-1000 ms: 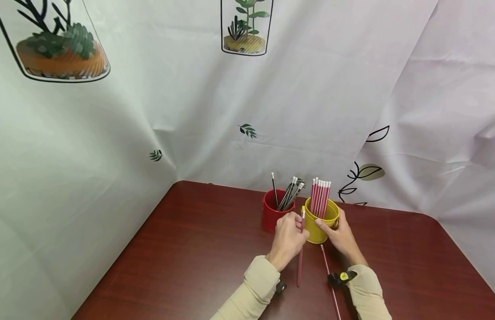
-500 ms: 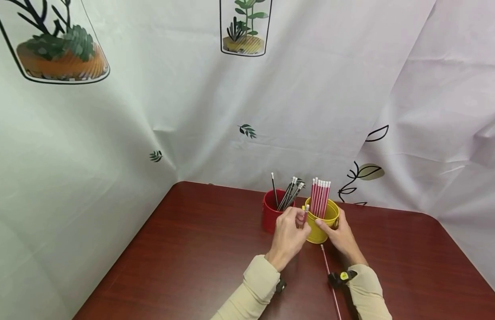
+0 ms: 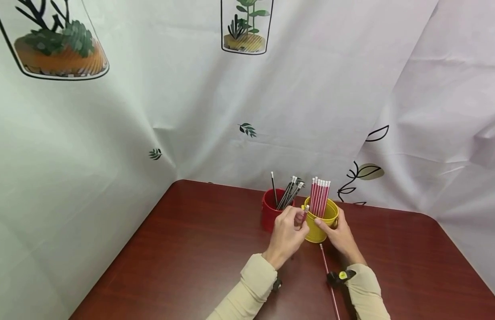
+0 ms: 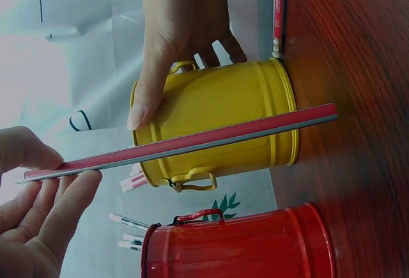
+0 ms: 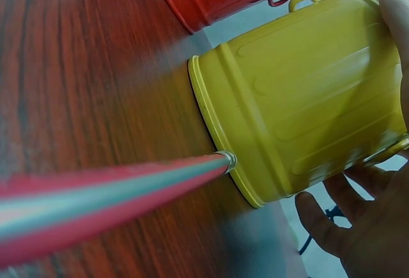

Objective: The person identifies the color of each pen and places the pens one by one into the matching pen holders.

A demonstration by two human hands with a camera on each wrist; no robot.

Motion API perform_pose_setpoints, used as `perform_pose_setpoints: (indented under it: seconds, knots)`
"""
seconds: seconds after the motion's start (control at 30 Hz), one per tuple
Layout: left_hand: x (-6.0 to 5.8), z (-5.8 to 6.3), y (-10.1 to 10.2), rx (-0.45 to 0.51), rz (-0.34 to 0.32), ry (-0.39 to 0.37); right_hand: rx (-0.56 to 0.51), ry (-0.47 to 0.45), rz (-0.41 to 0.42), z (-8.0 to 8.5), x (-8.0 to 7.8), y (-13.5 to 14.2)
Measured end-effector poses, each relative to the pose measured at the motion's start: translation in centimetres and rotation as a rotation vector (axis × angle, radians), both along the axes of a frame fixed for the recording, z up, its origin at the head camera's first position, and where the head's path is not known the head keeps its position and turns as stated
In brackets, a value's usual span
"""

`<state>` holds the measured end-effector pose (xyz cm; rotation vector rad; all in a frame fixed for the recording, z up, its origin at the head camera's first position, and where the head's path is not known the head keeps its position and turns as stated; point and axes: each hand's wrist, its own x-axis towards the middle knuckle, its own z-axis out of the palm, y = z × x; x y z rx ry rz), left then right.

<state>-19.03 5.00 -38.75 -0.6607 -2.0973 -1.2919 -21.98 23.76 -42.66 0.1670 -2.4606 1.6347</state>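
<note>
My left hand (image 3: pixel 285 233) pinches a red-and-silver striped pencil (image 4: pixel 211 139) near its white eraser end, between thumb and fingers. In the left wrist view its other end points toward the table, and the shaft crosses in front of the yellow bucket (image 3: pixel 316 231). My right hand (image 3: pixel 342 238) holds that bucket from the right, thumb at the rim and fingers round the side. Inside it stand several red-and-white pencils (image 3: pixel 320 198), erasers up. Another red striped pencil (image 3: pixel 329 280) lies on the table, its eraser end by the bucket's base.
Left of the yellow bucket stands a red bucket (image 3: pixel 267 215) with several dark pencils (image 3: pixel 286 195) leaning in it. Both are near the back edge of the brown table (image 3: pixel 183 249). A printed white cloth (image 3: pixel 199 111) hangs behind.
The pencil in my left hand has tipped steeper; its lower part, seen hanging below the hand a second ago, is now hidden in the head view. My right hand keeps its hold on the bucket.
</note>
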Motion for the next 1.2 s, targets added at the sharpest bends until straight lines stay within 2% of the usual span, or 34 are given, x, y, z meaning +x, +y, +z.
perform_pose_setpoints:
  seconds: [0.17,0.4,0.63,0.9,1.0,1.2]
  knots:
    - [-0.1,0.1,-0.2,0.002,-0.012,0.009,-0.001,-0.023,-0.002,-1.5,-1.0,0.7]
    - [-0.6,0.8,-0.1,-0.019,-0.003,0.069,-0.002,-0.02,-0.004,-2.0,-1.4,0.9]
    - [-1.9,3.1,0.1,-0.049,-0.015,0.109,0.042,-0.01,-0.026,-2.2,-1.4,1.0]
    - [-3.3,5.6,0.4,-0.045,-0.056,0.129,0.031,-0.025,-0.028,-2.3,-1.4,1.0]
    - [-3.8,6.5,0.6,-0.053,-0.047,0.15,0.036,-0.027,-0.027,-2.3,-1.4,1.0]
    - [-4.1,8.3,1.3,-0.008,-0.078,0.143,0.033,-0.016,-0.02,-2.2,-1.5,1.0]
